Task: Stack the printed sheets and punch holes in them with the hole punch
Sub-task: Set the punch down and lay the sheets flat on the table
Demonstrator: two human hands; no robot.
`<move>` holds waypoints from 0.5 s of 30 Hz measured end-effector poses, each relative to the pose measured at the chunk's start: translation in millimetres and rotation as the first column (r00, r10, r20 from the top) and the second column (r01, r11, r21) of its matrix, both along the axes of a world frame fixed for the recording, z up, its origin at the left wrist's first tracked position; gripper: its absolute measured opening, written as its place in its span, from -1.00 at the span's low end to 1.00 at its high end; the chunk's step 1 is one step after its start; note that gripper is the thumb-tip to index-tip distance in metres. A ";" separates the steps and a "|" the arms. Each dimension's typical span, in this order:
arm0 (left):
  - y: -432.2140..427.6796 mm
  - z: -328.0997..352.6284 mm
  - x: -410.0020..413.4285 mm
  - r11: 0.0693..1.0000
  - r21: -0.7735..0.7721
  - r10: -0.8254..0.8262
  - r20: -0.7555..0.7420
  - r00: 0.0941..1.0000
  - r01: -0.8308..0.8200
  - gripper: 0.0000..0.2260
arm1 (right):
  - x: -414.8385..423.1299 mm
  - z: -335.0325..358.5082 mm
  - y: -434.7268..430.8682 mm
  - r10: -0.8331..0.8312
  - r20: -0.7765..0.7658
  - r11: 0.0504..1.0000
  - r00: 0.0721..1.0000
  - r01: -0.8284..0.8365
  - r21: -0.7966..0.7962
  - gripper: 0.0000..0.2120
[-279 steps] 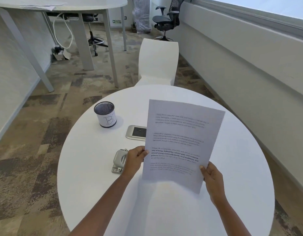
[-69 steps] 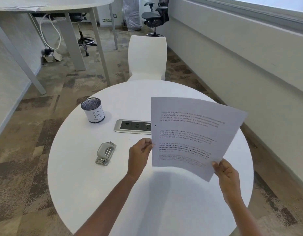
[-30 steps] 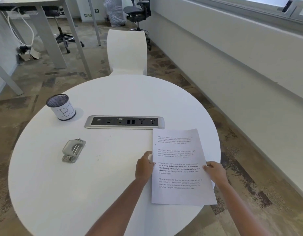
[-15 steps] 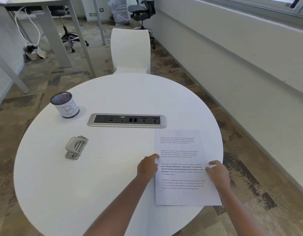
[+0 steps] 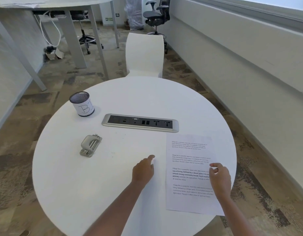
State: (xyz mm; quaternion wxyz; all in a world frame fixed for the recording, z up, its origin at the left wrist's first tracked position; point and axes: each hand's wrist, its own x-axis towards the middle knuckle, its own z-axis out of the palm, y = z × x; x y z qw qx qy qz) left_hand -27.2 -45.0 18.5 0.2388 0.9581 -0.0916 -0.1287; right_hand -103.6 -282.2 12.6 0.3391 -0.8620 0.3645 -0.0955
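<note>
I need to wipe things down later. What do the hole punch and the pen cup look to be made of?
The hole punch looks like matte grey metal, with shiny steel rods and rivets; a plastic cover is possible. The pen cup seems black wire mesh, by its fine-grid rim, wrapped in white paper.

Daylight comes in bright and even from the window (image 5: 283, 4) at the upper right. The white table (image 5: 79, 184) nearly washes out, so the sheet (image 5: 186, 201) barely stands apart from it. Shadows are soft and faint. The wide lens bends the wall (image 5: 232, 57) and desk legs (image 5: 96, 40) toward the edges; the left hand (image 5: 143, 169) looks slightly smeared.
</note>
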 end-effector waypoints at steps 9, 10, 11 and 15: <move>85.5 -0.3 29.2 0.987 0.023 0.151 0.201 0.968 -0.159 -0.66 | 44.6 3.6 94.0 0.136 0.053 0.986 0.989 -0.140 0.095 -0.84; 96.2 0.7 33.5 0.986 0.031 0.151 0.222 0.963 -0.161 -0.66 | 50.4 3.4 106.6 0.149 0.051 0.983 0.987 -0.154 0.103 -0.84; 106.8 2.3 37.7 0.986 0.033 0.150 0.245 0.958 -0.163 -0.66 | 56.2 3.1 119.3 0.165 0.053 0.979 0.985 -0.170 0.111 -0.84; 149.6 7.8 56.5 0.988 0.006 0.141 0.349 0.927 -0.153 -0.68 | 79.9 0.9 168.8 0.234 0.028 0.962 0.972 -0.236 0.138 -0.84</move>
